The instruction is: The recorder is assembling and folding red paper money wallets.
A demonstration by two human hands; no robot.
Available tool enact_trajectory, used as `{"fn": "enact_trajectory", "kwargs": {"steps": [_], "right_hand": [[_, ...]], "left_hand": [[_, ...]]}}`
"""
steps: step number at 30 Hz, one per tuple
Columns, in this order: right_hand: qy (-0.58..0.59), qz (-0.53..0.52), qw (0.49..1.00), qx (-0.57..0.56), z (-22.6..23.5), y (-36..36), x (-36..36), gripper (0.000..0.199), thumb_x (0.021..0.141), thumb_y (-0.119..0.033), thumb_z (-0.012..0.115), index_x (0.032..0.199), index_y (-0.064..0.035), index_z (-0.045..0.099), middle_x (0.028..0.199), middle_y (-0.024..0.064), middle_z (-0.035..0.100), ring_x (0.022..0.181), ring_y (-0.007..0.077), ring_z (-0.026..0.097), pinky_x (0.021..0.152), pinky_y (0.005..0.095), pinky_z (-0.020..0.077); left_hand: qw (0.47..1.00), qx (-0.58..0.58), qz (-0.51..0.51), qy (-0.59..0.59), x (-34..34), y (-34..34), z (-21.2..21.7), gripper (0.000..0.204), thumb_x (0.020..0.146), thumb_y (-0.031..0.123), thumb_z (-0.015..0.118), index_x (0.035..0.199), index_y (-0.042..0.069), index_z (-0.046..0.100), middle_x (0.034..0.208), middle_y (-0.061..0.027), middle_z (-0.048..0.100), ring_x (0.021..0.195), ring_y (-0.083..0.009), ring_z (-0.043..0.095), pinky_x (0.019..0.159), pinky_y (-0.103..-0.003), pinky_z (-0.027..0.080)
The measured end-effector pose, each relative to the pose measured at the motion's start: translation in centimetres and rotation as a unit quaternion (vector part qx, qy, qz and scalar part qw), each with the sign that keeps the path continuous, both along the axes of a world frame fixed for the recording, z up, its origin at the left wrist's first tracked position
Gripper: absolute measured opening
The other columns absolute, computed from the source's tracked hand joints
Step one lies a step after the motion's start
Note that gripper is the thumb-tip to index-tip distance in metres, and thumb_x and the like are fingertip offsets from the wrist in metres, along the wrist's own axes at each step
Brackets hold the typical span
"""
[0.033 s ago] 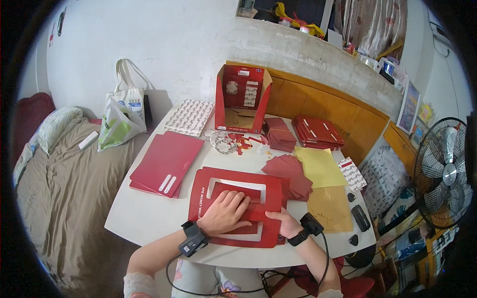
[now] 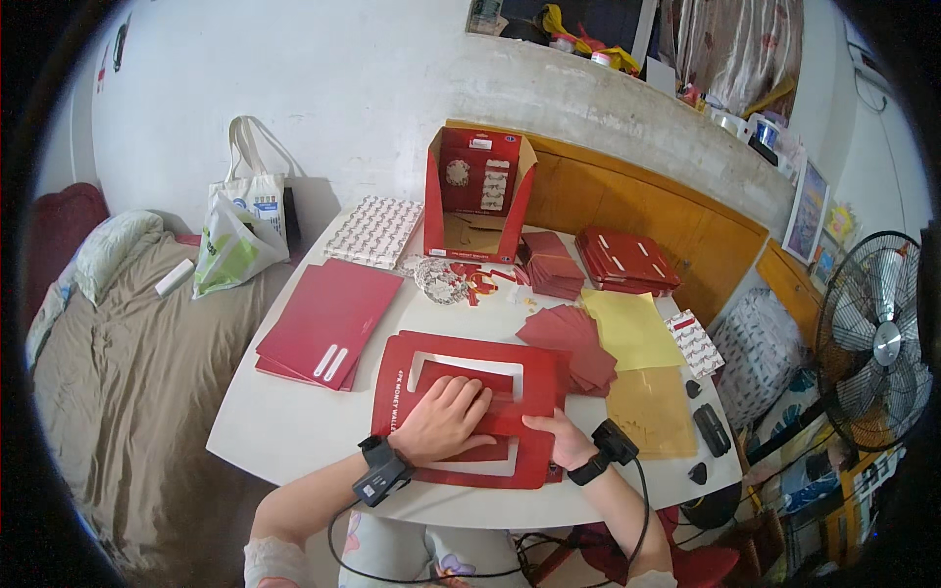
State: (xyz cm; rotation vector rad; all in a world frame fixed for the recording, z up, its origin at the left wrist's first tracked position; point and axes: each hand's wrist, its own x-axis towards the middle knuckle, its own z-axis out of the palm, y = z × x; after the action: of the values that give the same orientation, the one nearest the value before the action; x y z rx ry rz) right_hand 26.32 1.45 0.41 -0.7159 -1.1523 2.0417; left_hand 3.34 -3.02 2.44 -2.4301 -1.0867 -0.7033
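A red cardboard sheet point(image 2: 387, 377) with white-edged window cut-outs lies at the near middle of the table. My left hand point(image 2: 444, 419) rests flat on it, palm down, fingers stretched and thumb out to the side. Beneath that hand is a darker red card piece point(image 2: 500, 380), showing within the window area; its covered part is hidden. At the sheet's right edge my right hand point(image 2: 561, 438) is closed, thumb on top and the other fingers mostly hidden. Just beyond the right hand, a fan of dark red envelopes point(image 2: 573, 338) lies partly against the sheet.
Large red sheets point(image 2: 328, 318) lie at left, below a patterned white stack point(image 2: 368, 232). An open red display box point(image 2: 475, 225) stands at the back. Red packets point(image 2: 627, 260), a yellow sheet point(image 2: 637, 328) and small black objects point(image 2: 711, 429) occupy the right side, near a fan point(image 2: 885, 343).
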Motion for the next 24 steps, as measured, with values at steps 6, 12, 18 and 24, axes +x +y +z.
{"fn": "enact_trajectory", "kwargs": {"steps": [6, 12, 18, 24], "right_hand": [[-0.051, -0.011, 0.999, -0.009, -0.3, 0.6, -0.3, 0.038, 0.086, -0.014, 0.063, 0.121, -0.0051, 0.054, 0.118, 0.0060, 0.059, 0.107, 0.0152, 0.057, 0.092, 0.0313, 0.0453], [-0.065, -0.088, 0.992, 0.066, -0.9, 1.2, -0.6, 0.041, 0.087, -0.014, 0.063, 0.124, -0.0021, 0.049, 0.116, 0.0096, 0.058, 0.105, 0.0153, 0.056, 0.091, 0.0303, 0.0451], [-0.255, -0.256, 0.849, 0.385, -1.9, 1.8, -0.4, 0.057, 0.082, -0.017, 0.069, 0.129, -0.0016, 0.040, 0.127, 0.0181, 0.046, 0.111, 0.0286, 0.050, 0.095, 0.0361, 0.0418], [-0.358, -0.085, 0.657, 0.657, 1.2, -0.4, -1.7, 0.047, 0.075, -0.012, 0.072, 0.116, -0.0076, 0.051, 0.119, 0.0117, 0.052, 0.120, 0.0312, 0.045, 0.107, 0.0519, 0.0271]], "left_hand": [[0.999, -0.038, -0.003, 0.003, -0.1, 0.9, -1.2, 0.052, 0.081, 0.047, 0.062, 0.100, -0.001, 0.054, 0.094, -0.0109, 0.050, 0.089, -0.0251, 0.050, 0.077, -0.035, 0.043], [0.997, -0.083, -0.004, 0.008, 0.3, 1.5, -2.5, 0.048, 0.082, 0.045, 0.063, 0.092, -0.001, 0.052, 0.090, -0.0115, 0.050, 0.085, -0.0254, 0.051, 0.074, -0.035, 0.045], [0.992, -0.124, -0.004, 0.011, 0.6, 1.9, -2.8, 0.049, 0.084, 0.043, 0.062, 0.095, -0.003, 0.051, 0.092, -0.0144, 0.052, 0.084, -0.0286, 0.054, 0.075, -0.038, 0.047], [0.991, -0.132, 0.016, 0.025, 0.3, 2.0, -2.9, 0.047, 0.086, 0.041, 0.061, 0.099, -0.003, 0.051, 0.089, -0.0139, 0.053, 0.084, -0.0283, 0.057, 0.072, -0.037, 0.050]]}}
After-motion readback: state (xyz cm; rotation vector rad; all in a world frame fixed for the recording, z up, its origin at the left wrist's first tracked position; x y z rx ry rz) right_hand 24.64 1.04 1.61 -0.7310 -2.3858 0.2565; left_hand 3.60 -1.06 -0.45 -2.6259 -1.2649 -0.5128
